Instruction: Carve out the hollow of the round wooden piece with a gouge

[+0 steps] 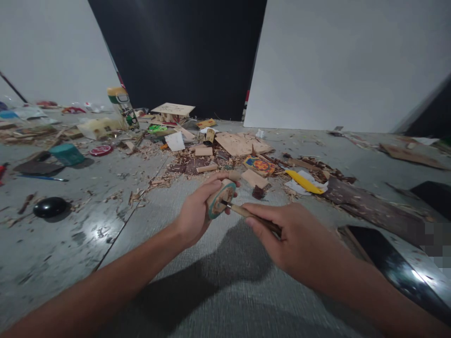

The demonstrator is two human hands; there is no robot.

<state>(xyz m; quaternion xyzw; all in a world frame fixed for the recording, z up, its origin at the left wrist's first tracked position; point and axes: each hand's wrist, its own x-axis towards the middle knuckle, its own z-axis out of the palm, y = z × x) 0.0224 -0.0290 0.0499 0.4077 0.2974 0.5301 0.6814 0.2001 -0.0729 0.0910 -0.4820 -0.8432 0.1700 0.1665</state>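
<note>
My left hand [197, 206] grips a round wooden disc [219, 197] by its edge, tilted toward the right. A blue-green ring runs round its face, and the middle is bare, rough-looking wood. Around the handle of a carving tool [243, 211] the fingers of my right hand [292, 230] are closed. Its dark metal tip touches the disc's face. What shape the cutting edge has is too small to tell. One fingertip of my left hand seems wrapped in a tan covering. Just beyond the disc lie a small wood block [254, 179] and a dark reddish-brown lump [258, 192].
Wood shavings [162, 176] and offcuts litter the grey floor ahead. A painted piece [260, 165], a yellow strip [305, 181] and a bark-covered plank [373, 206] lie to the right, near a dark glossy panel [391, 263]. Leftward are a black rounded object [51, 207] and a printed can [124, 110].
</note>
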